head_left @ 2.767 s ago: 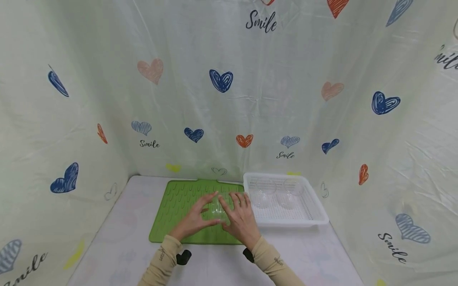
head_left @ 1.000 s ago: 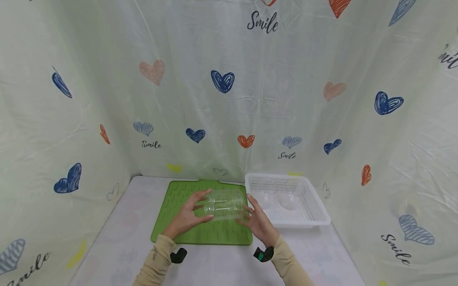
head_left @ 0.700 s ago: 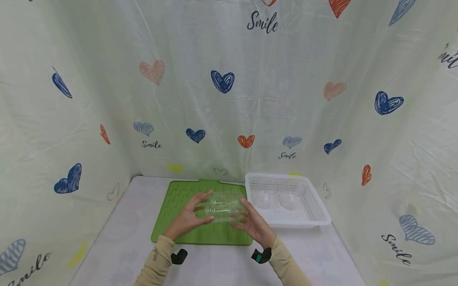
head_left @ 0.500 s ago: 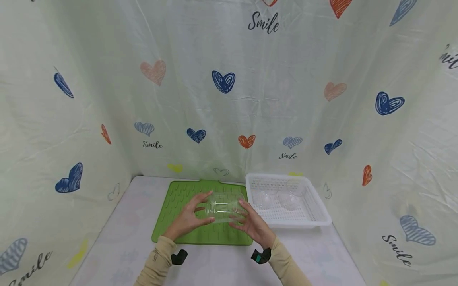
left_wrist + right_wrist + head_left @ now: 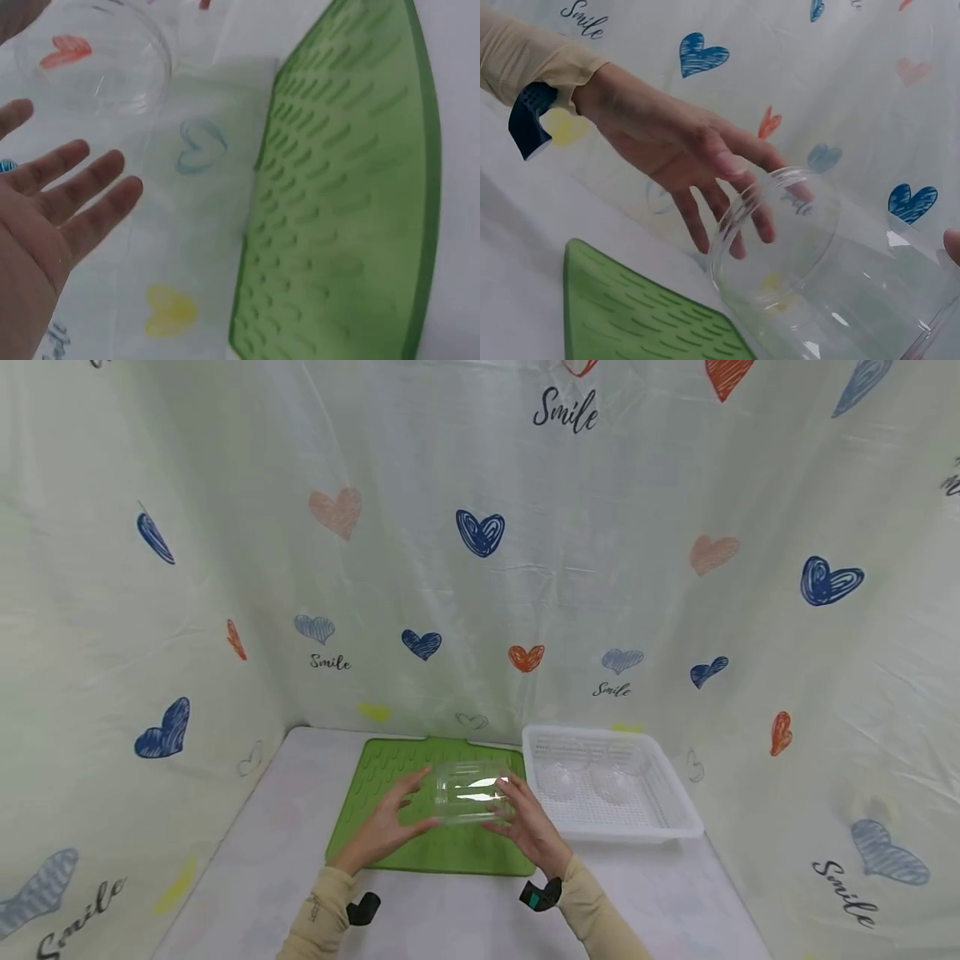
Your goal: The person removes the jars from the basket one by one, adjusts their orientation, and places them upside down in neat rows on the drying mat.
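A clear, empty-looking jar (image 5: 468, 793) lies on its side in the air above the green mat, its rimmed mouth toward my left hand (image 5: 381, 831). My right hand (image 5: 531, 828) grips the jar near its other end, thumb on the near side and fingers beneath. The left hand's fingers are spread beside the mouth, with a small gap to the jar. In the right wrist view, the left hand (image 5: 667, 146) shows loose fingers close to the jar's rim (image 5: 735, 225). The left wrist view shows the palm and straight fingers (image 5: 105, 202), holding nothing.
The green ridged mat (image 5: 420, 860) lies on the white table (image 5: 262, 852). Right of it stands a white perforated basket (image 5: 682, 802) with two round clear containers (image 5: 558, 781) inside. A curtain (image 5: 585, 568) printed with hearts hangs behind and at both sides.
Earlier both hands held the jar end-on, then sideways. Since half a second ago, my left hand has let go and drawn slightly left; the right hand keeps its grip.
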Tool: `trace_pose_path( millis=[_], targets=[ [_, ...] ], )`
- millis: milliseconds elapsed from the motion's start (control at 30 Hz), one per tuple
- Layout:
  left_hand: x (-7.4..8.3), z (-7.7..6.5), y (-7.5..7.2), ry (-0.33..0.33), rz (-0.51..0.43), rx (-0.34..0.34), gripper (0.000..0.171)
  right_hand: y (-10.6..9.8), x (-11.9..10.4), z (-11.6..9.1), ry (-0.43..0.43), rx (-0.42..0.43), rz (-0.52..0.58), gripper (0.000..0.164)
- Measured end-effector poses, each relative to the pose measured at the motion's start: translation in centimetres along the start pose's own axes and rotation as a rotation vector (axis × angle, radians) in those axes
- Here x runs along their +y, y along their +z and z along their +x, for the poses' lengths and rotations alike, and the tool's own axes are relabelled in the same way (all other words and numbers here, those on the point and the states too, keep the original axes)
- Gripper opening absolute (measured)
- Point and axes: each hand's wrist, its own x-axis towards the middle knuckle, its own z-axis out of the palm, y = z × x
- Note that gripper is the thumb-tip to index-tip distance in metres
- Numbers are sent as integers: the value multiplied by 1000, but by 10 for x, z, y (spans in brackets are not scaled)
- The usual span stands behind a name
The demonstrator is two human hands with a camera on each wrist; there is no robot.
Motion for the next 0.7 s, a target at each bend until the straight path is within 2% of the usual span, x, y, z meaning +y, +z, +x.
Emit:
trace_pose_path(
  millis=[100, 233, 433, 567, 700],
  targets=[
    [-9, -14, -7, -81, 111, 1, 73, 2, 2, 3, -18, 66, -2, 81],
    [-29, -35, -14, -185, 237, -40, 70, 4, 7, 9, -49, 161, -34, 83],
    [-62, -68, -12, -285, 333, -93, 70, 5, 17, 22, -114, 283, -166, 81],
    [-75, -84, -8, -296, 332, -115, 63, 5, 20, 30, -156, 355, -222, 81],
    [-82, -93, -4, -270, 363, -92, 56, 9, 22, 37, -192, 383, -273, 80]
  ],
)
